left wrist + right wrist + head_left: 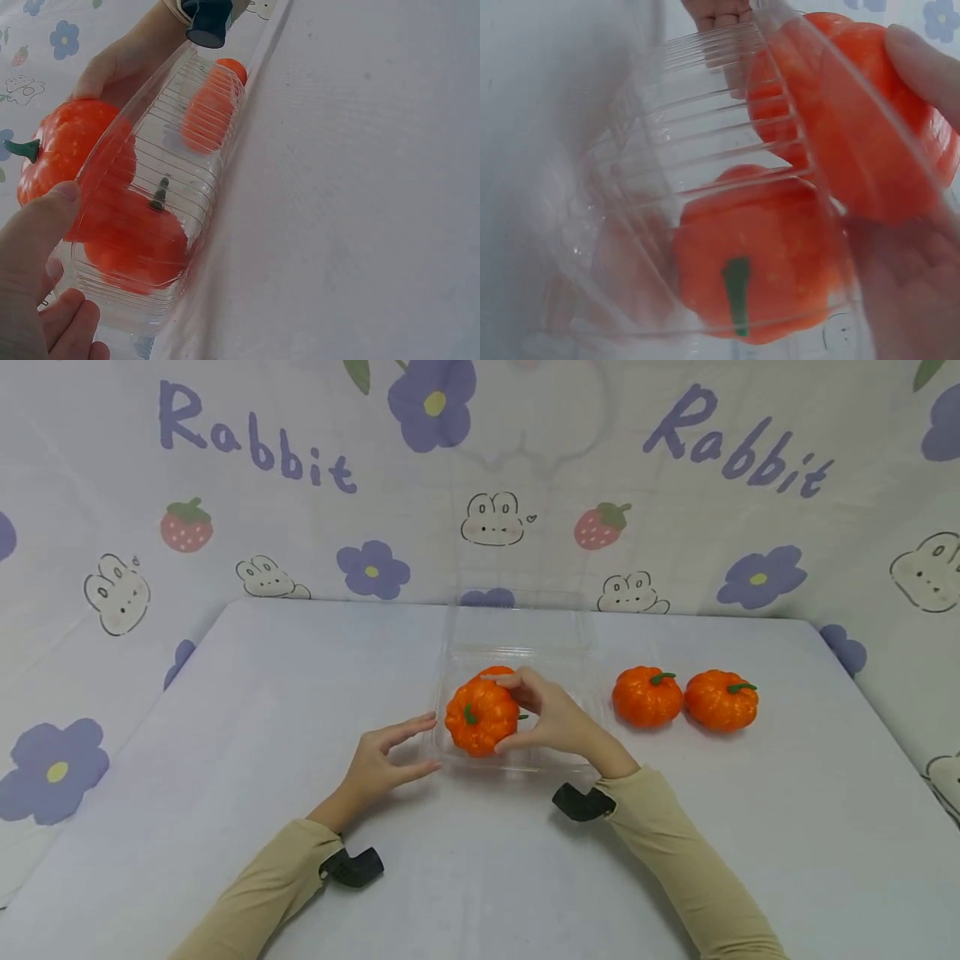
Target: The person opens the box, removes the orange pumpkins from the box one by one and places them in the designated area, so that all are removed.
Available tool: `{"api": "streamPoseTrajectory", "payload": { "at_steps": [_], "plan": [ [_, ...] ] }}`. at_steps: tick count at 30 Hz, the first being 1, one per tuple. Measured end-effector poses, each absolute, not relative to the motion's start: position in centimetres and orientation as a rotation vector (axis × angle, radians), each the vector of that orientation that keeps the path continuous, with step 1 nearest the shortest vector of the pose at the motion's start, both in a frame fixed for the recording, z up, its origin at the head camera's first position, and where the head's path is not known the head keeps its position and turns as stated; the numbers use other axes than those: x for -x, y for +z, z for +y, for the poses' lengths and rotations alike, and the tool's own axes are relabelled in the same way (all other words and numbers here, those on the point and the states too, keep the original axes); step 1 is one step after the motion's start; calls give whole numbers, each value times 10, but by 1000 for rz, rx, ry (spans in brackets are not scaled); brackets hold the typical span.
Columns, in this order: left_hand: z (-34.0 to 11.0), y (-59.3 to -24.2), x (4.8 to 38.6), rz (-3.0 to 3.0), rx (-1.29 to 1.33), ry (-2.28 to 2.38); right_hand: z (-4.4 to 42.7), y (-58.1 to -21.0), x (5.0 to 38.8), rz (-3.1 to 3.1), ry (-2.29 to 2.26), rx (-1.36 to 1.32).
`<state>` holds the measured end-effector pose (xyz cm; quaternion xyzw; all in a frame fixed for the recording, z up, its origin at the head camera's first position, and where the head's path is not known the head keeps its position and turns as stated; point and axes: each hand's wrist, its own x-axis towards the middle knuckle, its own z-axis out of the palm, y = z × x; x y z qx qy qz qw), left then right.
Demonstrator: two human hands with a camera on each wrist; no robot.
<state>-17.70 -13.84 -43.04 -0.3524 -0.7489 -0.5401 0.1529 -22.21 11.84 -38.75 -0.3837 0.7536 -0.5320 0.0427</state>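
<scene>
My right hand (555, 718) holds an orange pumpkin (482, 717) with a green stem over the left part of a clear plastic box (555, 768), thumb and fingers round its sides. In the right wrist view this pumpkin (855, 112) is tilted above the box rim. A second pumpkin (135, 247) lies inside the box, mostly hidden from the head view by the held one. My left hand (382, 760) is at the box's left side, thumb and fingers apart and fairly straight, fingertips at its wall. In the left wrist view its thumb (49, 214) is near the rim.
Two more orange pumpkins, one (647, 697) beside the other (722, 702), sit on the white table (480, 877) right of the box. The box's clear lid (517, 622) stands raised at the back. A printed cloth (300, 527) hangs behind the table.
</scene>
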Motion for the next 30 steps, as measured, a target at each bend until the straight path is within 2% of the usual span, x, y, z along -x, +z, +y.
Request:
{"api": "streamPoseTrajectory", "payload": {
  "at_steps": [30],
  "plan": [
    [-137, -431, 176, -2164, 994, -1570, 141, -372, 215, 2183, -1612, 1018]
  ]
}}
